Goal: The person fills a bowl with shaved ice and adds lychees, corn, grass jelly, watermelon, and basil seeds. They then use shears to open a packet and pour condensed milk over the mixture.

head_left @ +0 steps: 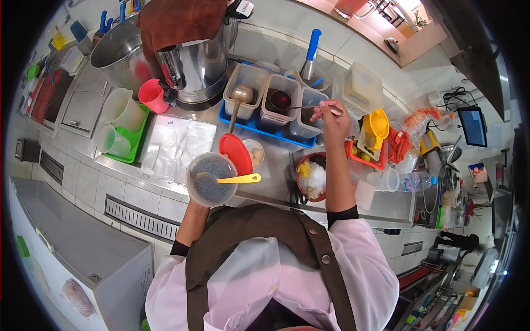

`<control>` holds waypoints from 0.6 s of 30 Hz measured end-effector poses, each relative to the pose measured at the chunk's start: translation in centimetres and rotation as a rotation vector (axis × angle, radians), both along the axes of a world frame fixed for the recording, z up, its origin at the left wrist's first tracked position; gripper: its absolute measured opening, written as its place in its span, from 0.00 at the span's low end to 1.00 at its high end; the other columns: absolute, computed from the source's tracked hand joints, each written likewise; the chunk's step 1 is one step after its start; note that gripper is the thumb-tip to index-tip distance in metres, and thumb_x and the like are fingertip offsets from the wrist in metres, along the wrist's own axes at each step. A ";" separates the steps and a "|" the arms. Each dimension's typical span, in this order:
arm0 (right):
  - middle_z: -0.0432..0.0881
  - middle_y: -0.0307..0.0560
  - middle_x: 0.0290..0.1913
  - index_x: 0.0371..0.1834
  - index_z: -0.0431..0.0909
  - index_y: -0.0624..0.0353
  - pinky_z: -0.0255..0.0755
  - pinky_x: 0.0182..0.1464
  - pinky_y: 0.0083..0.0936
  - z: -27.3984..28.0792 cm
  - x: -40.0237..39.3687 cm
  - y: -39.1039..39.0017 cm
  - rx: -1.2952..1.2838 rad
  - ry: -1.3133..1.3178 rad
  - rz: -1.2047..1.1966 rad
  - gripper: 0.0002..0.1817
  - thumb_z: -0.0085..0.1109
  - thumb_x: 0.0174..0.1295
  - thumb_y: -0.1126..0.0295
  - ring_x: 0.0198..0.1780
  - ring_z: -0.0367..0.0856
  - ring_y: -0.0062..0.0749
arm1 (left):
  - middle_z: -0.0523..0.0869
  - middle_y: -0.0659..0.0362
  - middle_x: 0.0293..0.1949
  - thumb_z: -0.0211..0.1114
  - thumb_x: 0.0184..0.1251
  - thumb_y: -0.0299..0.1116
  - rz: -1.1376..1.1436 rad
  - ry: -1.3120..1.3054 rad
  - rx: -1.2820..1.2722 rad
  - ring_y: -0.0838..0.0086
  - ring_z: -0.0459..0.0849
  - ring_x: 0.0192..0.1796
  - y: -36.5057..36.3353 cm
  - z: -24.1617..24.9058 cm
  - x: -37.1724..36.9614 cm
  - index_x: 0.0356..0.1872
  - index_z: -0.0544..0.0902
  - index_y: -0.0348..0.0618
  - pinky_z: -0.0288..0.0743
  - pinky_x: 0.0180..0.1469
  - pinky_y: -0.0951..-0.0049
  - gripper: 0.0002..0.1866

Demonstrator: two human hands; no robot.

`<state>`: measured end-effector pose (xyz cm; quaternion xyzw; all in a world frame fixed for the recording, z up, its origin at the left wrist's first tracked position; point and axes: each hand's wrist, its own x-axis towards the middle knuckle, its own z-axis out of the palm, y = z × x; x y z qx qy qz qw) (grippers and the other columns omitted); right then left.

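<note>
My left hand (199,207), mostly hidden underneath, holds a round clear plastic tub (207,194) of dark, speckled, seed-like stuff. A yellow spoon (240,179) rests in it, its handle sticking out to the right. My right hand (333,113) is closed around the thin metal handle of a ladle (298,107). The ladle's bowl is at the dark red liquid (280,99) in the middle plastic container (277,117). Below my right forearm, a reddish bowl (303,160) holds white crushed ice and something yellow.
A blue tray (265,131) carries the plastic containers; another ladle (240,95) stands in the left one. A red lid (236,153) adjoins the tub. Plastic bags (179,144), a steel urn (196,74) and a green tray with jugs (135,149) are leftward. A red basket (377,164) stands right.
</note>
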<state>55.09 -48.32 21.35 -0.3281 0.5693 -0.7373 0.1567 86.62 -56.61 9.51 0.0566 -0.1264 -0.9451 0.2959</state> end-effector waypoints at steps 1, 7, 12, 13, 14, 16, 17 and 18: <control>0.77 0.46 0.24 0.30 0.72 0.65 0.71 0.24 0.21 -0.1 0.0 0.1 0.009 0.005 0.007 0.05 0.57 0.58 0.74 0.20 0.74 0.25 | 0.61 0.44 0.64 0.43 0.57 0.66 0.006 0.004 0.001 0.57 0.67 0.61 0.1 0.1 0.0 0.62 0.63 0.41 0.65 0.60 0.55 0.42; 0.77 0.48 0.25 0.30 0.72 0.64 0.74 0.25 0.24 -1.2 -0.2 0.5 0.031 0.015 0.016 0.06 0.57 0.58 0.73 0.22 0.74 0.26 | 0.62 0.44 0.63 0.45 0.57 0.66 0.004 0.028 0.013 0.57 0.68 0.61 0.7 -0.2 0.4 0.62 0.64 0.41 0.66 0.60 0.56 0.41; 0.76 0.46 0.24 0.31 0.71 0.64 0.72 0.23 0.21 -1.4 0.1 0.6 0.005 -0.008 0.014 0.05 0.57 0.58 0.75 0.20 0.74 0.24 | 0.62 0.44 0.63 0.45 0.57 0.65 0.018 0.014 0.018 0.58 0.69 0.60 1.0 -0.1 0.7 0.61 0.64 0.41 0.66 0.59 0.55 0.41; 0.76 0.46 0.24 0.31 0.71 0.64 0.72 0.23 0.21 -1.4 0.1 0.6 -0.001 -0.009 0.019 0.05 0.57 0.58 0.75 0.20 0.74 0.24 | 0.62 0.45 0.63 0.45 0.57 0.66 0.018 0.016 0.022 0.58 0.69 0.60 1.1 -0.1 0.8 0.61 0.64 0.41 0.67 0.59 0.55 0.41; 0.76 0.46 0.24 0.31 0.71 0.64 0.72 0.23 0.21 -1.5 0.1 0.6 -0.007 -0.010 0.025 0.05 0.57 0.58 0.75 0.20 0.74 0.24 | 0.62 0.45 0.63 0.45 0.57 0.66 0.017 0.017 0.025 0.58 0.69 0.60 1.1 -0.1 0.9 0.61 0.64 0.41 0.67 0.59 0.55 0.41; 0.76 0.46 0.24 0.31 0.71 0.64 0.73 0.23 0.21 -1.3 0.2 0.7 -0.013 -0.013 0.033 0.05 0.57 0.58 0.75 0.20 0.74 0.24 | 0.63 0.45 0.63 0.45 0.57 0.66 0.022 0.005 0.025 0.58 0.69 0.60 1.1 -0.3 1.1 0.62 0.64 0.41 0.68 0.58 0.54 0.41; 0.76 0.46 0.24 0.31 0.71 0.64 0.73 0.23 0.21 -1.0 0.4 0.7 -0.013 -0.015 0.036 0.05 0.57 0.58 0.75 0.20 0.74 0.25 | 0.63 0.46 0.63 0.45 0.57 0.66 0.027 -0.009 0.021 0.58 0.69 0.60 1.1 -0.4 1.1 0.62 0.64 0.41 0.68 0.58 0.54 0.41; 0.76 0.47 0.24 0.31 0.71 0.64 0.73 0.24 0.21 -0.8 0.5 0.8 -0.013 -0.017 0.039 0.05 0.57 0.57 0.75 0.20 0.74 0.25 | 0.63 0.46 0.63 0.45 0.57 0.66 0.026 -0.012 0.020 0.58 0.69 0.60 1.1 -0.4 1.1 0.62 0.63 0.41 0.68 0.58 0.53 0.41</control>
